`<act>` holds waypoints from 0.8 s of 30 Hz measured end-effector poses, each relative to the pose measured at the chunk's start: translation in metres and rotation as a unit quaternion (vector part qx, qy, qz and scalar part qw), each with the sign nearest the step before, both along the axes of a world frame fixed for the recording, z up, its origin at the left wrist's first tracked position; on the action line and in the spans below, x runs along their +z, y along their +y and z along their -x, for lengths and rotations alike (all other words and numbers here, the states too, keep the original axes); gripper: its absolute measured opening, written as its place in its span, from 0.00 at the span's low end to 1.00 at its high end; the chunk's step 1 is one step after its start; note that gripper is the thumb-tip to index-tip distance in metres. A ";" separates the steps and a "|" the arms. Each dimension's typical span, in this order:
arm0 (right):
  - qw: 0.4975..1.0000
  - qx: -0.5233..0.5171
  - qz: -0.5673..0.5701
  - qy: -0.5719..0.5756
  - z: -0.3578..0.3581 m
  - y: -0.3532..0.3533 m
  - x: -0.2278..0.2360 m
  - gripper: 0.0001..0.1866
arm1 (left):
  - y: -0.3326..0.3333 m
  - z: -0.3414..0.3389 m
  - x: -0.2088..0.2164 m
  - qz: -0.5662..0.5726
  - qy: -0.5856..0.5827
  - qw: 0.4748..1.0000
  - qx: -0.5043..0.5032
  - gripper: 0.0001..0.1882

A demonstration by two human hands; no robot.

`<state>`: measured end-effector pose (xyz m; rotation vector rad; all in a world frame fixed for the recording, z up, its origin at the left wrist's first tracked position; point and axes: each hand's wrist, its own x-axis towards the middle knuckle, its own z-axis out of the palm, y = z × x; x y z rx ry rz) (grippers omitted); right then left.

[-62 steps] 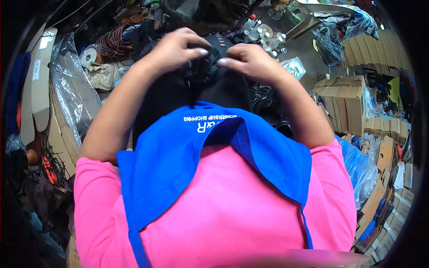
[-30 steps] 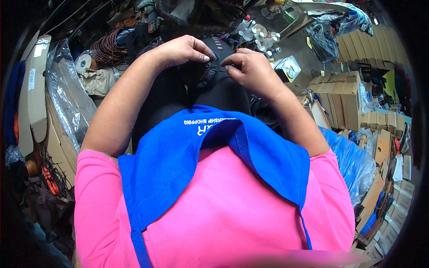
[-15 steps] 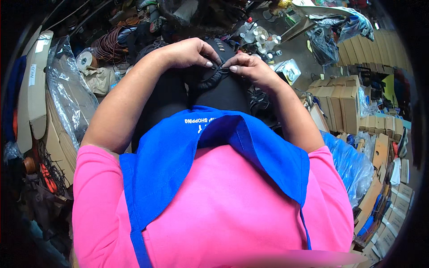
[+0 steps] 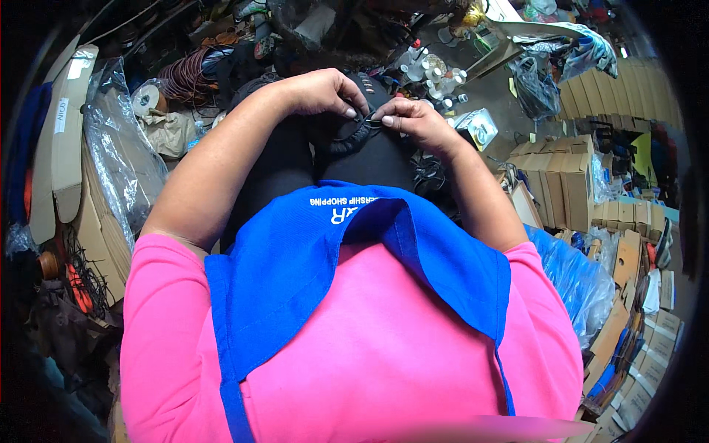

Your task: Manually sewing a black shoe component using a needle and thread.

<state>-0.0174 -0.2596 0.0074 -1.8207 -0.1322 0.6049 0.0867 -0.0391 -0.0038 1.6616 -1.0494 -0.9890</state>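
Observation:
A soft black piece (image 4: pixel 351 140) with a puckered, rounded edge rests over my dark-trousered legs; it resembles a shoe upper, though its exact kind is unclear. My left hand (image 4: pixel 331 94) pinches its edge from the left, thumb and fingertips bent together. From the right, my right hand (image 4: pixel 419 124) pinches close to the same spot, thumb against curled fingers, a thin dark strand or edge seeming to run between the two hands. Pale stitches or slots mark the dark material just beyond the fingertips. A blue apron (image 4: pixel 273 244) covers my lap nearest me.
Several clear bottles (image 4: pixel 436 77) cluster beyond my right hand, near a shiny tin (image 4: pixel 476 127). Cardboard boxes (image 4: pixel 565 181) are stacked at right. Plastic-wrapped cardboard (image 4: pixel 122 148) stands at left, with a coil of brown cord (image 4: pixel 188 74) and a spool (image 4: pixel 148 98) behind it.
Both hands stay pinched at the black piece, having shifted only slightly. The view has moved a little, showing more of the apron's print.

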 end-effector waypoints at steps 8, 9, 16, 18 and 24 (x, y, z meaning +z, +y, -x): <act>0.951 -0.072 0.159 -0.254 0.022 0.032 0.003 0.10 | 0.012 0.009 0.004 -0.023 -0.269 0.946 0.177 0.14; 0.938 -0.059 0.187 -0.284 0.025 0.035 0.008 0.10 | 0.023 0.009 -0.004 -0.003 -0.266 0.947 0.178 0.15; 0.864 -0.044 0.299 -0.402 0.052 0.044 0.005 0.17 | 0.049 0.070 0.018 0.013 -0.183 0.940 0.287 0.14; 0.843 -0.043 0.327 -0.424 0.056 0.048 0.004 0.17 | 0.049 0.080 0.012 0.076 -0.239 0.917 0.309 0.11; 0.833 -0.036 0.353 -0.425 0.058 0.053 0.005 0.18 | 0.046 0.082 0.003 -0.005 -0.379 0.873 0.306 0.07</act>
